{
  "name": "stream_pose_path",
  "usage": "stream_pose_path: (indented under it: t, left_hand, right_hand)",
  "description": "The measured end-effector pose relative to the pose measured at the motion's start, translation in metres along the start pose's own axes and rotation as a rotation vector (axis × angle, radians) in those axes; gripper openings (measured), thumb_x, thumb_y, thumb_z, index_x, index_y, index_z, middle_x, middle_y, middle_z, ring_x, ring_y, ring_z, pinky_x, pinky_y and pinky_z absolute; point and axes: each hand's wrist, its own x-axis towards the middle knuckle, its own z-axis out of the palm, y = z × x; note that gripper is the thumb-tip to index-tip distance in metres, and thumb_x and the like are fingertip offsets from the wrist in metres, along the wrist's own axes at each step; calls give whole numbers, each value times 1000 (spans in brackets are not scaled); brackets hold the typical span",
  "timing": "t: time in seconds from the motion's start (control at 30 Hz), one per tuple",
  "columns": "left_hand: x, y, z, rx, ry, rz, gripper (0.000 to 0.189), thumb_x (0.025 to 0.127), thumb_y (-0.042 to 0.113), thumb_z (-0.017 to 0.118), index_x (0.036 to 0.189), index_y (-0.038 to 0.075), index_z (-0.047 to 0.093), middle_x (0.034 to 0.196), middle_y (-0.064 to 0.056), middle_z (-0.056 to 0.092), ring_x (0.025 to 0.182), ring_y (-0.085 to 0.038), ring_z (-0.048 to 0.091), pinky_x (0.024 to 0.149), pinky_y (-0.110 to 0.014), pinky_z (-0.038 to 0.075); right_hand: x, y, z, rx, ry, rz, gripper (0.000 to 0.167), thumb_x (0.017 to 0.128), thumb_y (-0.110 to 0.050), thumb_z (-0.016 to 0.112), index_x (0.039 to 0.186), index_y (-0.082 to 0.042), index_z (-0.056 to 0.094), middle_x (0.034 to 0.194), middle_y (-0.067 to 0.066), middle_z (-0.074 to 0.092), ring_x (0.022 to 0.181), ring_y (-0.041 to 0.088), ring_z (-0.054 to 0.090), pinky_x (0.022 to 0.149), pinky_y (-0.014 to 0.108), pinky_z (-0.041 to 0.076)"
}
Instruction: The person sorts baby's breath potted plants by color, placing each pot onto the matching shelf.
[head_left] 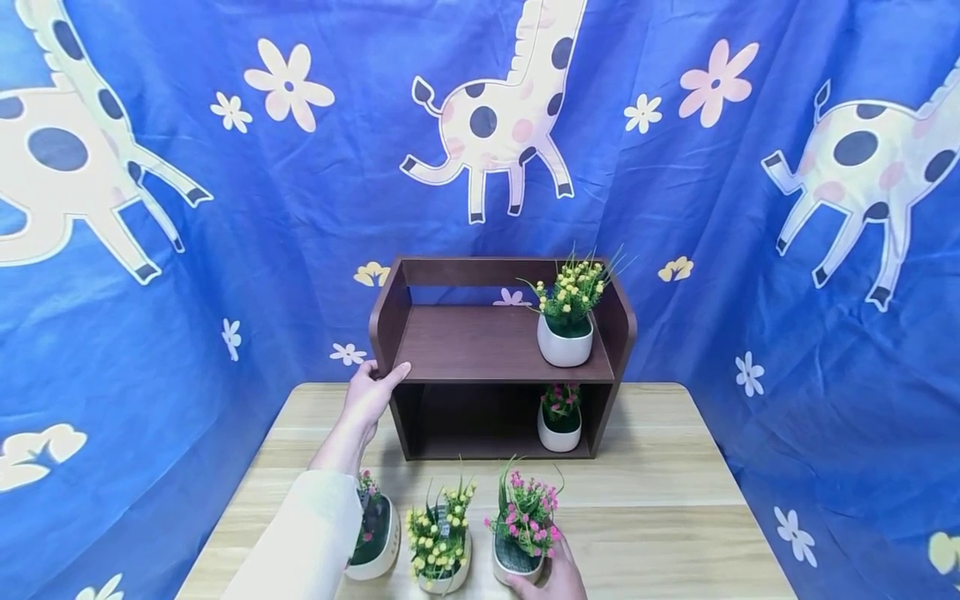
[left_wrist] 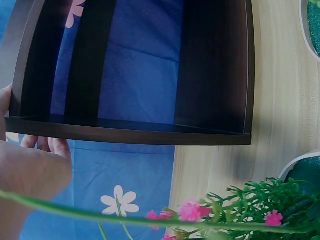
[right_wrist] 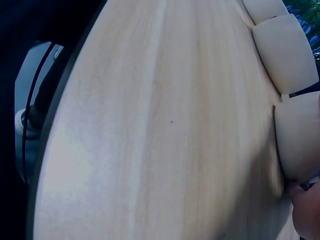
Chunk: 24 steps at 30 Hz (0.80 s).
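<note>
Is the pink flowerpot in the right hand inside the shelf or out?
Out. The right hand holds the pink flowerpot in front of the brown shelf.

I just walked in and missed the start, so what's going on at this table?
A person's left grip holds the left side of a dark brown shelf, while the right grip holds a pot of pink flowers near the person. To its left on the table stand a pot of yellow flowers and another pink-flowered pot, partly hidden by the sleeve. On the shelf's right side, a yellow-flowered plant stands above a pink-flowered one.
</note>
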Motion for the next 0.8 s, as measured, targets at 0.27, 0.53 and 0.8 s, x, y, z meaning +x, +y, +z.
stream_pose_path:
  t: [0.27,0.53,0.8]
  left_hand:
    - [0,0,0,-3,-6,-1,64,103,37,75,145,-2,46,147,-21,53,138,-31,49,128,-48,35]
    - [2,-2,-1,-3,-8,-4,63,103,38,75,144,-1,47,145,-20,54,137,-31,49,127,-47,36]
    - [4,-4,-2,0,-15,-11,66,103,41,74,145,0,46,148,-20,53,138,-31,48,128,-48,35]
  right_hand:
    - [5,3,-1,-25,16,-58,101,72,-35,101,151,4,52,149,21,63,135,45,62,115,58,52]
    - [10,-2,0,38,33,42,109,71,-30,102,153,13,45,156,35,53,140,55,56,119,69,42]
    - [21,-5,0,62,38,56,103,71,-28,101,152,10,50,160,36,48,146,57,49,122,70,36]
